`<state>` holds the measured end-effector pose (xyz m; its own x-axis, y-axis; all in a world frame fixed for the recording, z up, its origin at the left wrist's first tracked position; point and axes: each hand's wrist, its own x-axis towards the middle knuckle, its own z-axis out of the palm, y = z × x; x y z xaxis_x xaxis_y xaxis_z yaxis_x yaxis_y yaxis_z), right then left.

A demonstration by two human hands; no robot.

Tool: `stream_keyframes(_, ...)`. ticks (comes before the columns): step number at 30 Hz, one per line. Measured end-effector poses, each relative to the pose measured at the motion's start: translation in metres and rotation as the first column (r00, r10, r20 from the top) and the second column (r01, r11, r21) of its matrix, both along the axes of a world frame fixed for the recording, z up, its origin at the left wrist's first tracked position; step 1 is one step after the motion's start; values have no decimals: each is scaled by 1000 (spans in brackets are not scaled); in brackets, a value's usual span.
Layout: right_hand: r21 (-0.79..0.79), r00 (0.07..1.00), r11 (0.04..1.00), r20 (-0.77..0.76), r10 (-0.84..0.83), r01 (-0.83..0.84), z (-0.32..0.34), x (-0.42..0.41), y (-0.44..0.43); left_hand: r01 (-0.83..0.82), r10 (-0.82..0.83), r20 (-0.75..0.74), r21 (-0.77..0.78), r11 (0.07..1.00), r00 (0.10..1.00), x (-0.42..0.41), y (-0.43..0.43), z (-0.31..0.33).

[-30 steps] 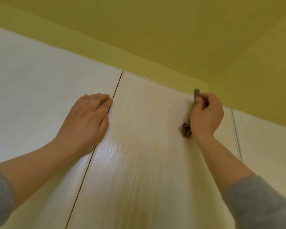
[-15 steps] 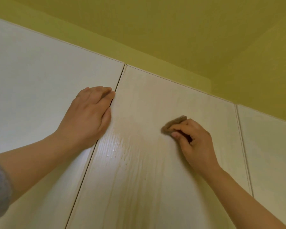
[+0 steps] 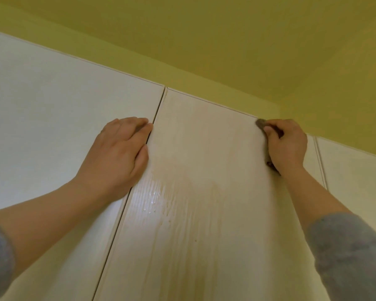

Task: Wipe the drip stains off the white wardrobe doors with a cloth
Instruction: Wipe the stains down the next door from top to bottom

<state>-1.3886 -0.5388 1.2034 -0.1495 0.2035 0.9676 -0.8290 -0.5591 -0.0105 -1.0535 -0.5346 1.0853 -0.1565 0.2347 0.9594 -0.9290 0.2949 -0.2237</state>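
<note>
Peeking above and below the right hand (image 3: 288,146), cloth (image 3: 261,123) touches door (image 3: 204,181).

We see the middle wardrobe door (image 3: 215,148) as white board with a ribbed wood-grain texture. It is glossy where a wet patch (image 3: 152,194) catches the light and tinged by yellowish streaks (image 3: 195,268). The left door (image 3: 52,127) looks smoother and matt. The cloth (image 3: 261,123) is dark brown, soft fabric. Our sleeve (image 3: 352,257) is a grey, fuzzy knit. The ceiling (image 3: 226,40) is matt yellow-green paint.
</note>
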Motion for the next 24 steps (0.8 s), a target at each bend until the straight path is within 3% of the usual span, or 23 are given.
stream_keyframes(4, -47, 956, 995, -287, 67, -83, -65, 15, 8, -10, 10, -6, -2, 1000, 1000, 2, -1, 1)
stream_keyframes(7, -8, 931, 998, -361, 54, -61, -115, 19, 7, -18, 18, -9, 7, 1000, 1000, 1, 0, 0)
stream_keyframes(9, -88, 965, 996, -259, -27, 4, -126, 11, 8, -23, 23, -7, 12, 1000, 1000, 1, 0, -1)
stream_keyframes(12, -200, 984, 976, 172, -47, 81, -90, -15, 14, -27, 28, -12, 12, 1000, 1000, 1, 1, 0)
stream_keyframes(15, -76, 934, 982, 330, -141, 175, -35, -44, 19, -24, 24, -11, 18, 1000, 1000, 0, 0, 1)
stream_keyframes(19, 13, 987, 997, 141, -76, 75, -4, -47, 3, -30, 30, -5, 25, 999, 1000, 0, 0, 2)
stream_keyframes(24, -84, 979, 996, -202, -5, -12, -60, -11, -8, -33, 33, -6, 18, 999, 999, 2, -1, 3)
